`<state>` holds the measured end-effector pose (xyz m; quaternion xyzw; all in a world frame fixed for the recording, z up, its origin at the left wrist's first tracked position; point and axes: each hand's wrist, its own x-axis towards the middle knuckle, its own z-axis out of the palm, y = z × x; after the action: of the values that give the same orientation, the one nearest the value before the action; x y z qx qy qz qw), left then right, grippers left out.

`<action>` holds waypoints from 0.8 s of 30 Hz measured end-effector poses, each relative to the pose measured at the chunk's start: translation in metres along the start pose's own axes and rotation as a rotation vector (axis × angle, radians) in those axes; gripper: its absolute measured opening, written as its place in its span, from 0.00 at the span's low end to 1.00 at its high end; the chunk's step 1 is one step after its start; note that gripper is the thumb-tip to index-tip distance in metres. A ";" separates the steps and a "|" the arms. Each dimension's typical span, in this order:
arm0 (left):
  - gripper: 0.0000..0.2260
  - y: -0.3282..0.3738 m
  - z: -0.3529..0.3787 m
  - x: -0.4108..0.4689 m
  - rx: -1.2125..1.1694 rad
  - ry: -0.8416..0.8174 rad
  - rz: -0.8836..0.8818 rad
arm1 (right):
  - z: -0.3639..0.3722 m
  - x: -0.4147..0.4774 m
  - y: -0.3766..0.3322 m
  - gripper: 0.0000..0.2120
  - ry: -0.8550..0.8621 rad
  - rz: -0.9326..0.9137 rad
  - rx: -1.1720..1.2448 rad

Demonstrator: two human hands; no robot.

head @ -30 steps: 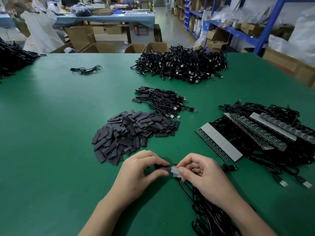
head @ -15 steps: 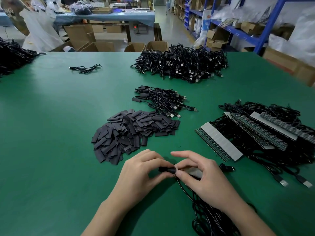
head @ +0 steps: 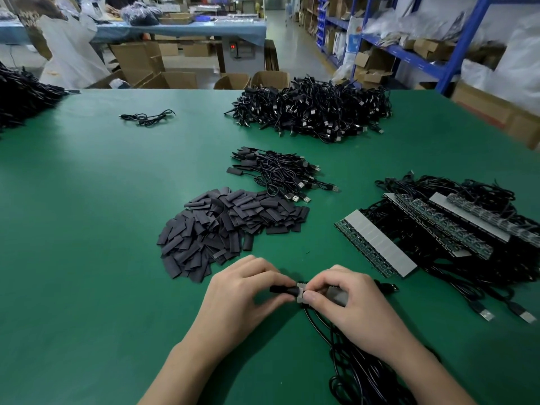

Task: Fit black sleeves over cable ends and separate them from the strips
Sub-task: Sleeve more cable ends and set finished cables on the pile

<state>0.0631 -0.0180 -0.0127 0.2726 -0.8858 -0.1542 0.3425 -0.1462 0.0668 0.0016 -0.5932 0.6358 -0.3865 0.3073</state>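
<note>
Pinching a black sleeve (head: 280, 289) end-on between left hand (head: 242, 296) thumb and forefinger, other fingers curling under. Clamping the grey strip (head: 301, 291) in right hand (head: 350, 302), thumb pressing on top, fingers wrapping behind. Probably bracing it so the sleeve slides straight over the end piece before snapping off. Working low over the near side of the table (head: 87, 258), attached cables (head: 353, 372) trailing toward the body. Showing open green to the left. Crowding on the right from spare strips (head: 377, 249). Sleeve pile (head: 230, 226) sitting just beyond the hands, finished cables (head: 280, 171) further back.
</note>
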 end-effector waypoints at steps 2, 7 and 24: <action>0.08 0.000 0.000 0.000 0.005 0.005 0.018 | 0.000 0.000 0.000 0.07 -0.009 0.013 0.019; 0.08 0.002 0.002 0.000 0.013 0.023 0.056 | 0.003 -0.002 -0.001 0.08 -0.006 0.014 0.010; 0.10 0.007 0.008 0.000 -0.076 0.289 -0.133 | 0.001 0.000 -0.004 0.11 0.114 0.035 0.094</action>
<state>0.0547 -0.0117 -0.0151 0.3368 -0.8009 -0.1691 0.4654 -0.1432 0.0669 0.0045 -0.5441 0.6437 -0.4435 0.3047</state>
